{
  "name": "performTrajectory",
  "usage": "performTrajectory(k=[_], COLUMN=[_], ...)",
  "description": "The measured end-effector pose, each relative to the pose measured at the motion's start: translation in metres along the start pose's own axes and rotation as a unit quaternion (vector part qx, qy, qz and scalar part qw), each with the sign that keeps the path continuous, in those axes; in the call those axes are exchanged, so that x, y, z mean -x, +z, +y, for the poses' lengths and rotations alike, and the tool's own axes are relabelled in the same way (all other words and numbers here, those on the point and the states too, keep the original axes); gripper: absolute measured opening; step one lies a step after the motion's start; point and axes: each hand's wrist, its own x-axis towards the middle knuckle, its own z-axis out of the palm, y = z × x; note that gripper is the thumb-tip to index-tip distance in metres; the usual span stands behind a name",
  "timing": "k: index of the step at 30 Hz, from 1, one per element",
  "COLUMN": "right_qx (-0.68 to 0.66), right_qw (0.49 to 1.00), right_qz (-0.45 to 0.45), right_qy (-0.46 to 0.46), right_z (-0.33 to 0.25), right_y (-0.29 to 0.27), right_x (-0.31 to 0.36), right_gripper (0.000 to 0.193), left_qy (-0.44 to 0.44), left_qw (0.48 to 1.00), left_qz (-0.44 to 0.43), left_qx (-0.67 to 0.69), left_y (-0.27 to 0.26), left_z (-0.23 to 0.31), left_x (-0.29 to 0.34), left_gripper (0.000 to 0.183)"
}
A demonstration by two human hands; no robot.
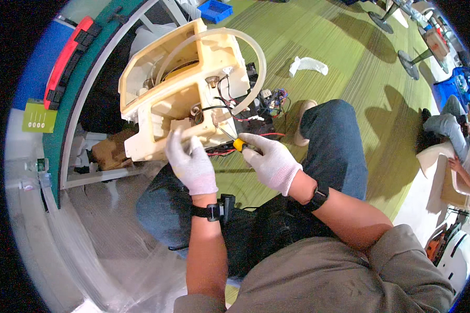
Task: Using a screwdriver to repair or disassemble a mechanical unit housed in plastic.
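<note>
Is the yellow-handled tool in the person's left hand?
No, the gloved right hand holds the yellow-handled tool, while the left hand is at the near side of the cream housing.

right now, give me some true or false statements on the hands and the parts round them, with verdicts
1. The right hand holds a yellow-handled screwdriver. True.
2. The left hand is bare. False: it wears a pale glove.
3. The hose lies flat on the floor. False: it arches over the cream housing.
4. A blue tray is on the green floor. True.
</note>
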Motion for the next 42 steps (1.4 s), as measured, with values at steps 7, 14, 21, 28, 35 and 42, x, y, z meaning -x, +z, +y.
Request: performTrajectory(k=[7, 14, 21, 28, 35, 42], right_qx=[0.050, 0.080, 0.066, 0.071, -0.036, -0.021], right_qw=[0.998, 0.996, 0.998, 0.997, 0.993, 0.988], right_qz=[0.016, 0.024, -0.008, 0.001, -0.101, -0.110], right_qy=[0.017, 0.028, 0.013, 0.015, 0.048, 0.105], right_z=[-0.005, -0.022, -0.014, -0.021, -0.015, -0.053], right_y=[0.015, 0.029, 0.018, -0.002, -0.013, -0.031], right_x=[0.002, -0.001, -0.006, -0.008, -0.026, -0.016], right_gripper=[0.040, 0.041, 0.042, 0.040, 0.044, 0.039], left_qy=[0.089, 0.108, 0.128, 0.109, 0.097, 0.115], left_qw=[0.987, 0.982, 0.978, 0.981, 0.985, 0.982], left_qz=[-0.074, -0.081, -0.073, -0.076, -0.063, -0.062], left_qx=[-0.113, -0.133, -0.146, -0.143, -0.128, -0.140], left_y=[0.011, 0.016, 0.018, 0.019, 0.020, 0.019], left_z=[-0.014, -0.009, -0.013, -0.011, -0.010, -0.011], left_x=[0.004, 0.002, 0.002, 0.004, 0.005, 0.004], left_gripper=[0.035, 0.035, 0.036, 0.037, 0.037, 0.038])
